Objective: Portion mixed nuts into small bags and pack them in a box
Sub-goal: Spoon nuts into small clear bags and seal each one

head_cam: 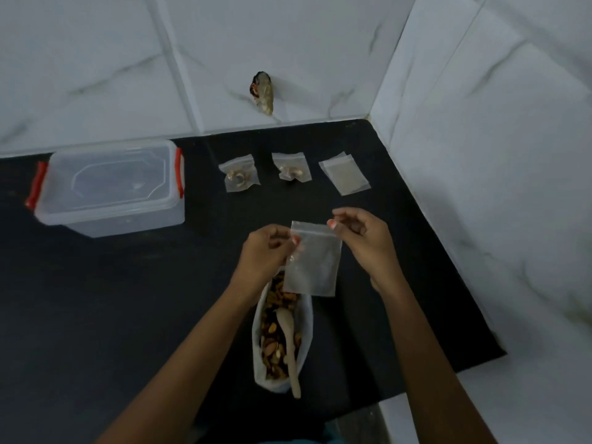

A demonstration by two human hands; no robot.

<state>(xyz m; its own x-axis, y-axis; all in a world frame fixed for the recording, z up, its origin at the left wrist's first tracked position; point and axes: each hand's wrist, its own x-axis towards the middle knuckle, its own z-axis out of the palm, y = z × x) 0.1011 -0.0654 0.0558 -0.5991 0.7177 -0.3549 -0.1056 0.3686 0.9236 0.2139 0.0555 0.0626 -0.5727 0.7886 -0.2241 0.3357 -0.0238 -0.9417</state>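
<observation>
You are holding a small bag (pixel 315 267) by its top, one hand at each side. Your left hand (pixel 267 248) pinches the left edge just under the zip strip, and your right hand (pixel 362 241) pinches the top right corner. The other fingers of both hands are curled in. The bag hangs upright and flat between your hands, clear of the counter (pixel 96 299), and its lower part looks see-through. There is a small glint by your left fingertips, but what it is cannot be told.

Right below the hanging bag, toward the front edge of the counter, a large bag (pixel 307 318) lies open lengthwise with mixed nuts (pixel 272 328) inside. A wooden spoon (pixel 290 344) rests in it with its bowl on the nuts, and its handle sticks out over the near end.

Along the back edge sit three things in a row, apart from each other. Two filled bags (pixel 240 176) (pixel 292 170) each hold a few nuts. A flat stack of empty bags (pixel 345 173) lies nearest the back right corner.

Toward the back left stands a clear plastic box (pixel 109 187) with its lid on and red clips (pixel 37 184) at both ends. It is well apart from your hands.

On the tiled wall (pixel 128 59) above the back edge, a dark, brownish lump (pixel 263 92) is stuck.
</observation>
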